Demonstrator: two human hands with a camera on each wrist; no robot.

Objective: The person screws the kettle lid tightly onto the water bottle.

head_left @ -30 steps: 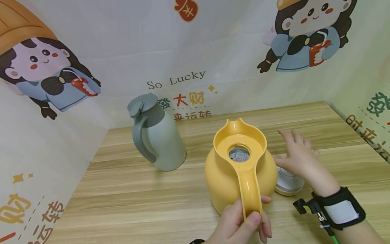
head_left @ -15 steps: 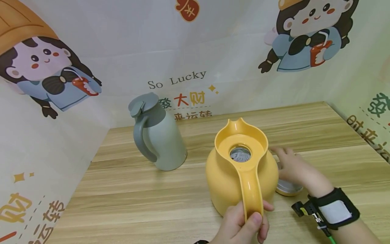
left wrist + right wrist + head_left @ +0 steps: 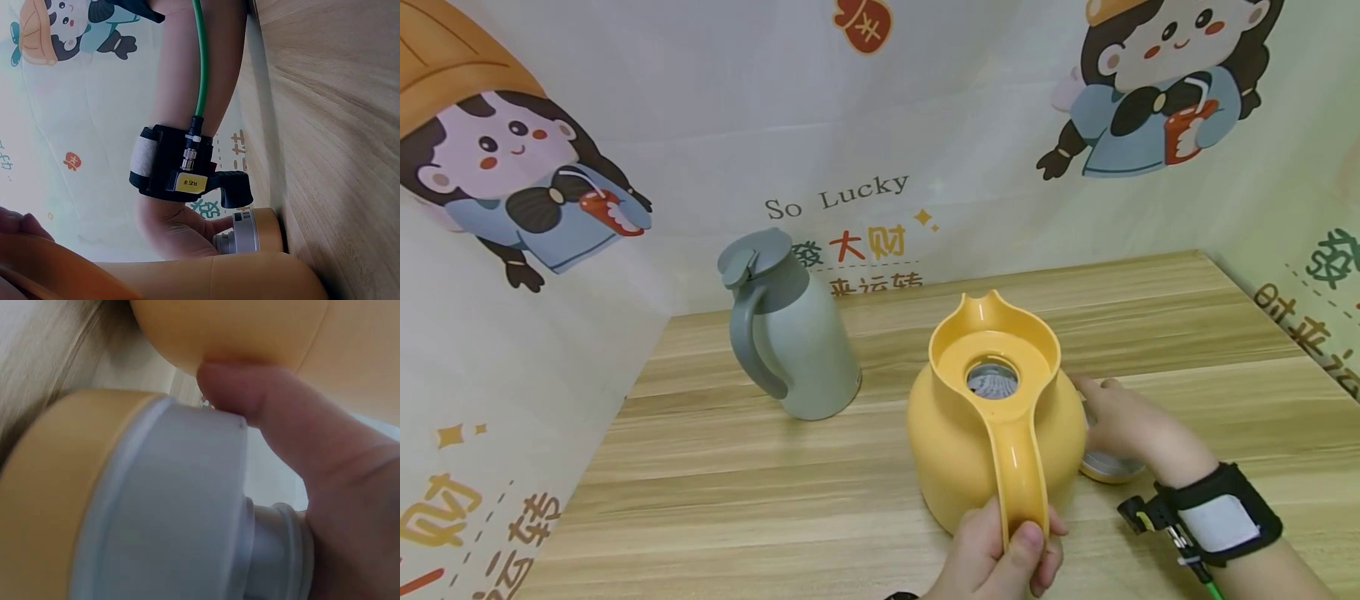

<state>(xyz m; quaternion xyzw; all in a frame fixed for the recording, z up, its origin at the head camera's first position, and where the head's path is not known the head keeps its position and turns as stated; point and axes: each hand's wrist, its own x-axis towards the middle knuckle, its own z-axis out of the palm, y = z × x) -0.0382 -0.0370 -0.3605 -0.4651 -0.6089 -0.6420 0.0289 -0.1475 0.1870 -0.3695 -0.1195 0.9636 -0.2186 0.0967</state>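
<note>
A yellow thermos jug (image 3: 951,450) stands upright on the table, its round mouth uncovered and its handle toward me. My left hand (image 3: 1000,550) grips the lower part of that handle, thumb on top. Just right of the jug lies its lid (image 3: 1112,468), upside down, with the yellow top below and the grey stopper upward. My right hand (image 3: 1131,423) reaches over the lid and holds it around the sides. In the right wrist view the thumb (image 3: 250,394) lies at the grey rim of the lid, close against the jug. The head view hides most right fingertips.
A grey-green thermos jug (image 3: 808,350) with its lid on stands at the back left. The wooden table (image 3: 737,500) ends at a printed cloth backdrop (image 3: 962,150) behind and at both sides. A green cable (image 3: 201,62) runs along the right forearm.
The right hand has come down and left from above onto the lid, its spread fingers closing around it. The left hand and both jugs have stayed in place.
</note>
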